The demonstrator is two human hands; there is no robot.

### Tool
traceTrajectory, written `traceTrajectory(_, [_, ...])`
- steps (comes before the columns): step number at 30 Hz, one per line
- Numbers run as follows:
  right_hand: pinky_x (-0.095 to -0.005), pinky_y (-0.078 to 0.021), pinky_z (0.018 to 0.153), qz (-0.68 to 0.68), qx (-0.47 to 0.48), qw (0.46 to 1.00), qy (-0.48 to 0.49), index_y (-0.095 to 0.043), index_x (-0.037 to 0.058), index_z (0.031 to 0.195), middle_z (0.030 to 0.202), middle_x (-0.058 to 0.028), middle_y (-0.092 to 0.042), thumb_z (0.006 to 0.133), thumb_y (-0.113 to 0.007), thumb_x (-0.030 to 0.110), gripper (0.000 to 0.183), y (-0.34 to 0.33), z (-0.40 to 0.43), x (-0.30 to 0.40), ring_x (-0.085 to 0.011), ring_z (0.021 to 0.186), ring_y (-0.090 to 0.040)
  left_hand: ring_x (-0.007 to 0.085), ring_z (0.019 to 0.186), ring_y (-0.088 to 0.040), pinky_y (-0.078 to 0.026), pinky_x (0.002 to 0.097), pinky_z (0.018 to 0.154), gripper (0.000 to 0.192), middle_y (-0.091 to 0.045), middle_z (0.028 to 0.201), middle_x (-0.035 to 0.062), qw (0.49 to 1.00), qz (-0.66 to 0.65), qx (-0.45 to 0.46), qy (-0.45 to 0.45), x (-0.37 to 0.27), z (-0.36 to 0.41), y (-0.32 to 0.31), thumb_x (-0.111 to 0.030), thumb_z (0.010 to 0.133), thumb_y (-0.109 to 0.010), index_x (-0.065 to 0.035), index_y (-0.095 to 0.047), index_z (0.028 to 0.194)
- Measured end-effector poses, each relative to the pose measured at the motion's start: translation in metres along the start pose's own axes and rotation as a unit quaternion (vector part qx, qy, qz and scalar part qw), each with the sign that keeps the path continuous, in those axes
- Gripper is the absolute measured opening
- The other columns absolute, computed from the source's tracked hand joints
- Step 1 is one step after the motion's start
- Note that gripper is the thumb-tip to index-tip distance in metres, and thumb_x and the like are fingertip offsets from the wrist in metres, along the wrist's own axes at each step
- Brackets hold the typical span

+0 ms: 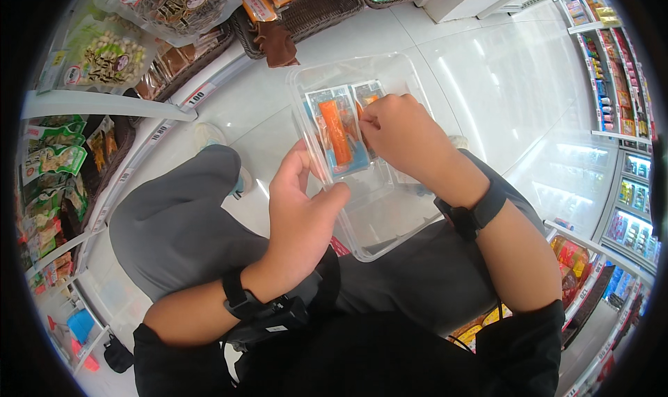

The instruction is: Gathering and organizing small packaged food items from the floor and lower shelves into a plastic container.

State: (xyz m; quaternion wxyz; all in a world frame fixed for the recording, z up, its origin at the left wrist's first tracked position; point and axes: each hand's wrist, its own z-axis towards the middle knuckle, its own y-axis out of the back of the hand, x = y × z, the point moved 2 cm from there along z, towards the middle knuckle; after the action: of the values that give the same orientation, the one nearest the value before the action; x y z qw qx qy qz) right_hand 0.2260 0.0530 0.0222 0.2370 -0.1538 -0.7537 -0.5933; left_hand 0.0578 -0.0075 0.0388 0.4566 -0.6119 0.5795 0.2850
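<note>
A clear plastic bin (383, 209) rests tilted over my lap, between my knees. My left hand (302, 209) grips its left wall, the thumb over the rim and the fingers on the outside. Inside the bin, towards the far end, lies a vacuum-sealed packet (336, 131) with a long orange food stick showing through its clear window. Beside it on the right is a second similar packet (369, 90), partly covered by my right hand (399, 128). The right hand's fingers are curled together against that packet; whether they pinch it is hidden.
Store shelves (172, 110) with price strips run along the left, holding bagged snacks (107, 55). A brown wicker basket (326, 13) with orange packets stands ahead, a brown crumpled item (276, 44) hanging over its edge. More stocked shelves (579, 287) are close on my right.
</note>
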Motion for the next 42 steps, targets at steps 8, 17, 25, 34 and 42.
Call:
traceTrajectory(8, [-0.0446,-0.053,0.068,0.012,0.077,0.995,-0.058,-0.064,-0.0049,0.075,0.072,-0.0257,-0.063,0.083,-0.068,0.024,0.03,0.008,0.001,0.007,-0.0401,0.072,-0.065,0.0224,0.126,-0.044,-0.047,0.0272,0.083,0.02,-0.037,0.143,0.0209,1.0,-0.004,-0.005,-0.011,0.007,-0.004,-0.003,0.006,0.073,-0.058,-0.0041,-0.044,0.083])
traceTrajectory(17, [-0.0252,-0.0455,0.046,0.263,0.121,0.951,-0.111,-0.064,-0.0039,0.087,0.073,-0.0071,-0.066,0.086,-0.061,0.011,0.015,0.004,0.0,0.001,-0.0118,0.048,-0.057,0.023,0.128,-0.042,-0.046,0.0299,0.087,0.02,-0.036,0.143,0.0188,0.999,0.028,0.009,-0.02,0.01,-0.005,-0.001,0.003,0.074,-0.058,-0.0002,-0.051,0.092])
traceTrajectory(25, [-0.0249,-0.0423,0.044,0.367,0.142,0.898,-0.196,-0.052,-0.0037,0.114,0.081,-0.0087,-0.066,0.086,-0.062,0.01,0.033,0.002,-0.003,0.01,-0.0117,0.049,-0.057,0.0236,0.129,-0.041,-0.045,0.0327,0.092,0.024,-0.036,0.142,0.019,0.999,0.041,0.016,-0.019,0.009,-0.006,-0.001,0.003,0.075,-0.058,0.0012,-0.053,0.098])
traceTrajectory(34, [-0.0235,-0.0414,0.046,0.341,0.101,0.913,-0.198,-0.058,-0.0106,0.113,0.079,-0.0083,-0.067,0.083,-0.067,0.012,0.038,-0.004,0.001,0.005,-0.0091,0.051,-0.052,0.0256,0.13,-0.04,-0.043,0.0359,0.096,0.02,-0.034,0.143,0.0182,0.999,0.031,0.015,-0.024,0.006,-0.008,-0.003,0.003,0.075,-0.058,-0.0029,-0.048,0.091])
traceTrajectory(42, [-0.0219,-0.0406,0.046,0.32,0.128,0.922,-0.175,-0.067,-0.0062,0.091,0.072,-0.0061,-0.066,0.08,-0.072,0.012,0.021,0.002,0.002,0.006,-0.007,0.051,-0.051,0.0221,0.127,-0.042,-0.043,0.032,0.091,0.021,-0.036,0.143,0.0169,1.0,0.003,0.004,-0.008,0.007,-0.008,-0.001,0.004,0.074,-0.057,-0.0015,-0.049,0.092])
